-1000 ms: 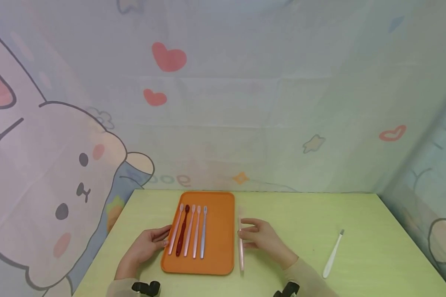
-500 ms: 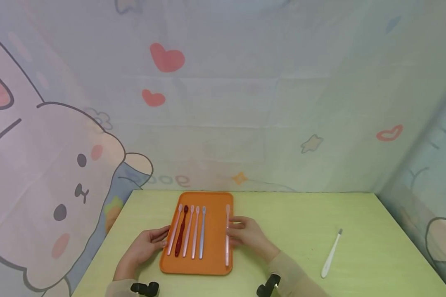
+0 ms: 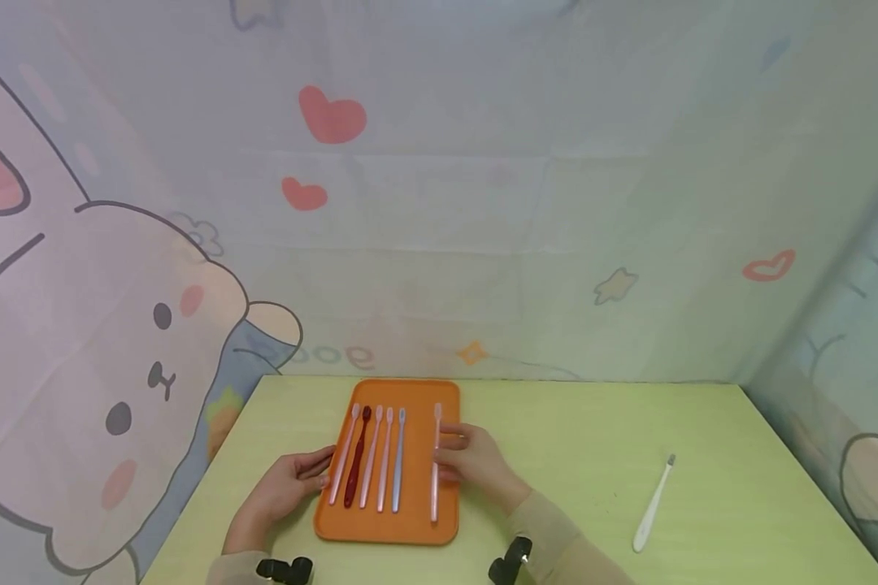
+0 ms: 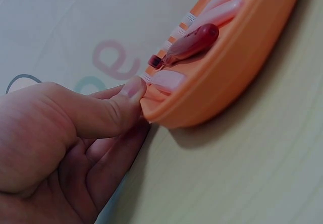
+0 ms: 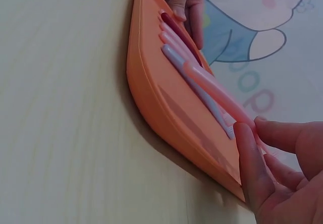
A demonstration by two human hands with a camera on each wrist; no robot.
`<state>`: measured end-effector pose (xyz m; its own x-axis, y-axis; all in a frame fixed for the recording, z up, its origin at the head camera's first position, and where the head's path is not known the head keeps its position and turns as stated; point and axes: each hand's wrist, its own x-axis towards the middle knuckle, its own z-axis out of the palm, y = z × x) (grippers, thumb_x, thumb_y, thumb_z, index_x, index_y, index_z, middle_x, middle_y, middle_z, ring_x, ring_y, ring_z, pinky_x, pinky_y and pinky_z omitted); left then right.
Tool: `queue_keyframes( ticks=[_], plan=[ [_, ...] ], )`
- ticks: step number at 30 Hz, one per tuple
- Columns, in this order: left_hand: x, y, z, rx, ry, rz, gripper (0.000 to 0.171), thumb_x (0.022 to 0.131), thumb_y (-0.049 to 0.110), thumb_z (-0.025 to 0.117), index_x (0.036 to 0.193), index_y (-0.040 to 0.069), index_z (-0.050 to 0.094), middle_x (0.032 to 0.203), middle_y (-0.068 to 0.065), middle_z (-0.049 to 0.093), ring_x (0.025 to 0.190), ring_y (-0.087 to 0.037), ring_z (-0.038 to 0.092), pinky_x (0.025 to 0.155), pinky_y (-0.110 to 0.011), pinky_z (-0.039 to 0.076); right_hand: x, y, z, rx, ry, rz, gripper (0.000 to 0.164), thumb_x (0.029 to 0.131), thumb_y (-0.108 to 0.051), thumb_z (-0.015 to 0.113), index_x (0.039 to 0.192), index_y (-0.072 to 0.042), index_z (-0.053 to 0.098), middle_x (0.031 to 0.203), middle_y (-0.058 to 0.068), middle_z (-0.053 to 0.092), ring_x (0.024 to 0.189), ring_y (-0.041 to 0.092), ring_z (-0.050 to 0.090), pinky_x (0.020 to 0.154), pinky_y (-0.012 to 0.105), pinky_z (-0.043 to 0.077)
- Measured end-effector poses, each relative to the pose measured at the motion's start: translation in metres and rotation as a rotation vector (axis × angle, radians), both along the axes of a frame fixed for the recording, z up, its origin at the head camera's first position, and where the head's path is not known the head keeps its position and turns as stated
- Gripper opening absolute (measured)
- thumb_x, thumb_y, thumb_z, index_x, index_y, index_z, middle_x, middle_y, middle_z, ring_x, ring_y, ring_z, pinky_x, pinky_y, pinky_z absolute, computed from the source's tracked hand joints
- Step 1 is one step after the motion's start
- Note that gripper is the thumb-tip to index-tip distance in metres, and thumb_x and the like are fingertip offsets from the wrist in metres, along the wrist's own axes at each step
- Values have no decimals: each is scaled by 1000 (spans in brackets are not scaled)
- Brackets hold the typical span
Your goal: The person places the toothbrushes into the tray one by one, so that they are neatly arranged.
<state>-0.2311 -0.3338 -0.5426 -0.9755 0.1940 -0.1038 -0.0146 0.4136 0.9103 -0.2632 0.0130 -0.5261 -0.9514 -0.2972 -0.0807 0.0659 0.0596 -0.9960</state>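
Note:
On the table lies an orange tray (image 3: 417, 496) holding a row of toothbrushes along its left side: three pink, a dark red toothbrush (image 3: 355, 467) among them, and a blue toothbrush (image 3: 398, 467) at the row's right end. My left hand (image 3: 284, 487) pinches the tray's left rim; in the left wrist view the thumb (image 4: 132, 90) presses on the rim, with fingers underneath. Over the tray's right part, my right hand (image 3: 479, 463) pinches another pink toothbrush (image 3: 435, 491) between thumb and fingers. In the right wrist view this pink toothbrush (image 5: 214, 88) is raised above the tray floor.
A white toothbrush (image 3: 653, 508) with a grey head lies alone on the pale green table (image 3: 571, 422), off to the right. Behind the table hangs a printed cloth (image 3: 439, 203) with a rabbit and hearts. A black wrist camera mount (image 3: 510, 561) sits at the right sleeve.
My right hand has carried the pink toothbrush leftward from beside the tray to over its right part. The left hand has stayed on the tray's rim.

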Motion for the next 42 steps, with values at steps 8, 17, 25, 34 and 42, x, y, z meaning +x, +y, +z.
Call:
queue_keyframes(
  ticks=[8,17,25,34,42],
  plan=[
    [0,-1,-1,11,6,-15,55,102,1,70,152,-11,51,151,-28,55,141,-41,54,108,-34,53,-3,-18,-1,47,22,-35,55,95,2,77,145,12,56,120,25,72,92,27,76,70,41,67],
    [0,-2,-2,1,15,-21,54,102,0,69,153,-11,51,151,-29,55,141,-42,54,110,-43,51,-7,-39,-4,78,-6,-88,52,93,4,78,142,9,59,111,18,74,82,22,75,65,37,66],
    [0,-2,-3,9,1,-8,54,102,0,69,152,-10,52,151,-27,56,140,-41,55,109,-41,51,-9,-46,-6,87,-26,-113,54,93,7,78,142,12,58,103,15,72,73,18,73,62,35,65],
    [-1,-4,-3,21,-4,4,54,102,0,69,152,-10,52,151,-28,56,141,-41,54,107,-35,54,-12,-53,-10,140,6,-132,47,93,5,78,137,12,62,100,14,73,73,17,73,61,32,64],
    [0,-4,-3,26,-16,24,54,102,-1,68,153,-9,52,152,-28,55,141,-41,54,106,-38,54,-14,-58,-12,172,42,-143,41,93,5,78,131,13,66,94,11,74,68,14,72,59,31,64]
  ],
)
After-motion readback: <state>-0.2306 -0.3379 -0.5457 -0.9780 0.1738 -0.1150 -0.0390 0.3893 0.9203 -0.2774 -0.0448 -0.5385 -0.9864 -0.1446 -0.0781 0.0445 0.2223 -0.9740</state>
